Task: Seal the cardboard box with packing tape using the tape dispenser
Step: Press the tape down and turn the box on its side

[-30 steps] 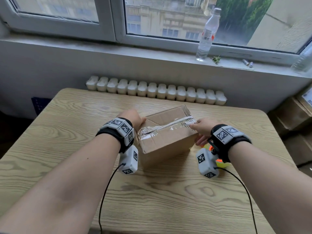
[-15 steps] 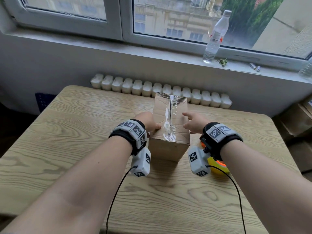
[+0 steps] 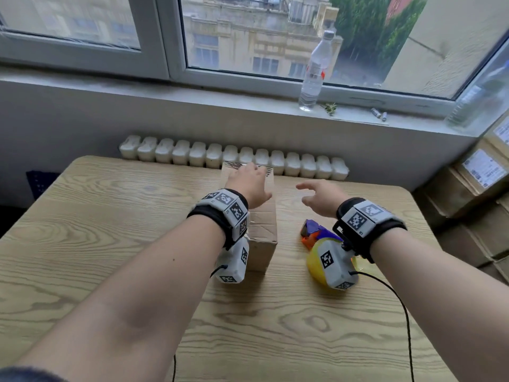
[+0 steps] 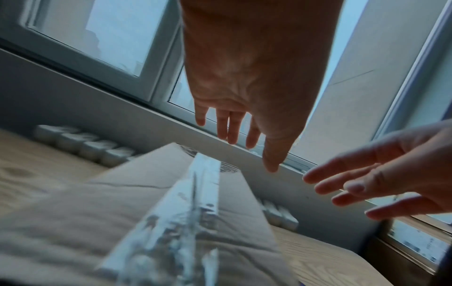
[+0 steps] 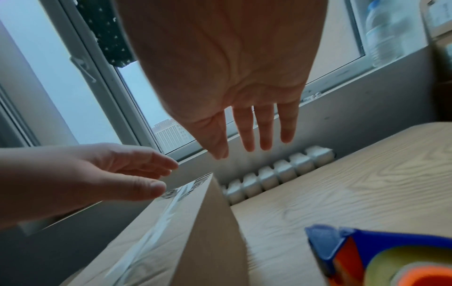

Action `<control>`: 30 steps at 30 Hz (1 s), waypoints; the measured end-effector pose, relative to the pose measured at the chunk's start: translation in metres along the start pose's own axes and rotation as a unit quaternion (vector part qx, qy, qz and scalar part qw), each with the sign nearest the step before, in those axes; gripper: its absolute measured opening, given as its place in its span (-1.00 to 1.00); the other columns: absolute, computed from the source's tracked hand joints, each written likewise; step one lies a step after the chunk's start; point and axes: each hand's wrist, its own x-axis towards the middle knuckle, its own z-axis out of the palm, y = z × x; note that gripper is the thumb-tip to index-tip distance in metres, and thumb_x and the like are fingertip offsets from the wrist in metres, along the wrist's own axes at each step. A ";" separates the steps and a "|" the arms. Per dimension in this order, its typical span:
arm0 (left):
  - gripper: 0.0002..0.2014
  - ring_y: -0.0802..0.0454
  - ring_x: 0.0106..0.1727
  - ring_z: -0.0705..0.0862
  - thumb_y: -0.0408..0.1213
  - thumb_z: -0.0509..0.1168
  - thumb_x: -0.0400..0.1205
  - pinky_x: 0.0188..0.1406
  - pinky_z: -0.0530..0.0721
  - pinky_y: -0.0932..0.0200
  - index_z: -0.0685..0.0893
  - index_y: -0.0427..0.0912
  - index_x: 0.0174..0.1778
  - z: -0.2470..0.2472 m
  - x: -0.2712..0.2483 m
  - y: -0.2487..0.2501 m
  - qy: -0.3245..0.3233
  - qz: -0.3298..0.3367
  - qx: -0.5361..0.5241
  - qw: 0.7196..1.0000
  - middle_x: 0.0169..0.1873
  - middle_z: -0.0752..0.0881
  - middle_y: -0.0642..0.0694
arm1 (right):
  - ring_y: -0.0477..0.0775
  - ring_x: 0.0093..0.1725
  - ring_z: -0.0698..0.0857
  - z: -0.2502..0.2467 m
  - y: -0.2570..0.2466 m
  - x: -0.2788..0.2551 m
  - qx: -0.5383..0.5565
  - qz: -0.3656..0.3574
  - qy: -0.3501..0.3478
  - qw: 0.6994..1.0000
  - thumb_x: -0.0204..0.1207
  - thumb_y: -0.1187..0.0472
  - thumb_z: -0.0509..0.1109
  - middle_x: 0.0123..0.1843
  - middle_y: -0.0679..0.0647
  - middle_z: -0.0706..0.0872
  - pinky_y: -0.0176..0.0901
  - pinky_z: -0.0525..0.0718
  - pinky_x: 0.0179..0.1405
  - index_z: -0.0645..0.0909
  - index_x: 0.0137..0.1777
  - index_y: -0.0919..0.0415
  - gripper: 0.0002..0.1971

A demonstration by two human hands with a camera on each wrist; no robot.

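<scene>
The brown cardboard box (image 3: 263, 230) stands lengthwise on the wooden table (image 3: 110, 244), its short end toward me. A strip of clear packing tape (image 4: 195, 203) runs along its top seam. My left hand (image 3: 249, 177) hovers over the far part of the box top, fingers straight and holding nothing; in the left wrist view the fingertips (image 4: 232, 135) are clear of the cardboard. To the right of the box my right hand (image 3: 311, 194) is in the air, open and empty. The blue, orange and yellow tape dispenser (image 3: 316, 238) lies on the table under my right wrist.
A white radiator (image 3: 234, 158) runs behind the table's far edge. A plastic bottle (image 3: 314, 70) stands on the windowsill. Stacked cardboard boxes (image 3: 479, 194) stand to the right of the table. Cables trail from both wrist cameras across the near table.
The box has turned from crosswise to lengthwise. Both hands have let go of it: the left has reached forward over its top, the right has lifted off to the right.
</scene>
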 end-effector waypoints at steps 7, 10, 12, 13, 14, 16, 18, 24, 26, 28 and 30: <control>-0.46 -0.11 0.53 0.39 0.00 0.25 0.62 0.50 0.29 -0.14 0.41 -0.02 0.54 0.027 0.021 0.078 -0.047 0.089 0.077 0.992 0.51 0.43 -0.09 | 0.12 0.40 0.57 -0.012 0.081 -0.008 0.001 0.062 0.015 0.998 0.59 0.28 0.26 0.44 0.10 0.61 -0.08 0.52 0.34 0.58 0.39 0.05 -0.62; -0.45 -0.07 0.55 0.37 0.00 0.26 0.62 0.52 0.26 -0.20 0.39 -0.01 0.54 0.051 0.030 0.100 -0.087 0.103 0.094 0.986 0.52 0.42 -0.08 | 0.11 0.45 0.52 -0.005 0.109 -0.007 0.010 0.077 -0.006 0.997 0.58 0.30 0.26 0.46 0.10 0.58 -0.12 0.45 0.40 0.59 0.39 0.08 -0.62; -0.46 -0.07 0.54 0.36 -0.01 0.26 0.61 0.52 0.25 -0.22 0.40 0.00 0.53 0.065 0.036 0.109 -0.111 0.103 0.102 0.983 0.51 0.42 -0.08 | 0.09 0.46 0.51 0.003 0.123 -0.002 0.018 0.078 -0.023 0.997 0.58 0.30 0.27 0.46 0.09 0.58 -0.14 0.43 0.40 0.60 0.38 0.10 -0.62; -0.47 -0.06 0.54 0.36 -0.02 0.25 0.62 0.52 0.25 -0.22 0.40 0.00 0.53 0.072 0.039 0.113 -0.122 0.100 0.104 0.982 0.50 0.42 -0.07 | 0.08 0.46 0.52 0.007 0.129 0.001 0.020 0.078 -0.031 0.996 0.57 0.30 0.29 0.45 0.07 0.59 -0.14 0.43 0.40 0.60 0.38 0.10 -0.62; -0.47 -0.06 0.54 0.36 -0.02 0.24 0.62 0.53 0.25 -0.22 0.40 0.00 0.54 0.078 0.042 0.116 -0.132 0.097 0.106 0.981 0.50 0.43 -0.07 | 0.07 0.45 0.53 0.012 0.135 0.005 0.023 0.079 -0.041 0.996 0.57 0.29 0.30 0.45 0.06 0.59 -0.14 0.44 0.39 0.60 0.37 0.10 -0.62; -0.47 -0.08 0.53 0.36 -0.02 0.24 0.62 0.52 0.27 -0.21 0.40 0.00 0.54 0.091 0.048 0.120 -0.146 0.088 0.108 0.979 0.50 0.43 -0.07 | 0.07 0.42 0.55 0.023 0.146 0.015 0.031 0.084 -0.061 0.994 0.53 0.28 0.34 0.43 0.06 0.61 -0.15 0.48 0.34 0.61 0.36 0.08 -0.61; -0.45 -0.10 0.52 0.37 -0.03 0.25 0.61 0.51 0.28 -0.22 0.39 -0.01 0.55 0.103 0.052 0.122 -0.165 0.077 0.105 0.978 0.50 0.42 -0.08 | 0.08 0.41 0.56 0.032 0.154 0.025 0.035 0.084 -0.083 0.992 0.51 0.26 0.37 0.43 0.06 0.61 -0.14 0.51 0.31 0.58 0.38 0.07 -0.58; -0.42 -0.13 0.50 0.42 -0.08 0.28 0.60 0.44 0.38 -0.11 0.35 -0.07 0.55 0.132 0.064 0.118 -0.214 0.036 0.056 0.975 0.49 0.43 -0.10 | 0.07 0.38 0.58 0.059 0.168 0.051 0.031 0.083 -0.137 0.987 0.41 0.25 0.47 0.43 0.08 0.58 -0.08 0.61 0.25 0.48 0.47 0.04 -0.41; -0.44 -0.13 0.45 0.47 -0.09 0.30 0.59 0.41 0.45 -0.08 0.38 -0.08 0.53 0.139 0.065 0.115 -0.224 0.022 0.035 0.974 0.45 0.46 -0.10 | 0.07 0.28 0.64 0.068 0.170 0.057 0.035 0.085 -0.151 0.984 0.36 0.28 0.50 0.36 0.08 0.63 -0.07 0.68 0.15 0.49 0.46 0.01 -0.37; -0.44 -0.12 0.40 0.51 -0.10 0.30 0.60 0.35 0.52 -0.05 0.37 -0.08 0.53 0.144 0.067 0.112 -0.229 0.012 0.013 0.973 0.42 0.50 -0.10 | 0.08 0.19 0.69 0.072 0.171 0.065 0.052 0.082 -0.171 0.981 0.31 0.33 0.54 0.28 0.08 0.70 -0.08 0.70 0.09 0.50 0.44 0.01 -0.33; -0.42 -0.14 0.38 0.54 -0.09 0.28 0.61 0.32 0.55 -0.04 0.34 -0.08 0.56 0.147 0.069 0.111 -0.237 0.005 -0.005 0.972 0.42 0.51 -0.12 | 0.10 0.12 0.73 0.070 0.170 0.072 0.053 0.073 -0.192 0.977 0.25 0.36 0.57 0.19 0.09 0.74 -0.08 0.72 0.05 0.51 0.43 0.01 -0.30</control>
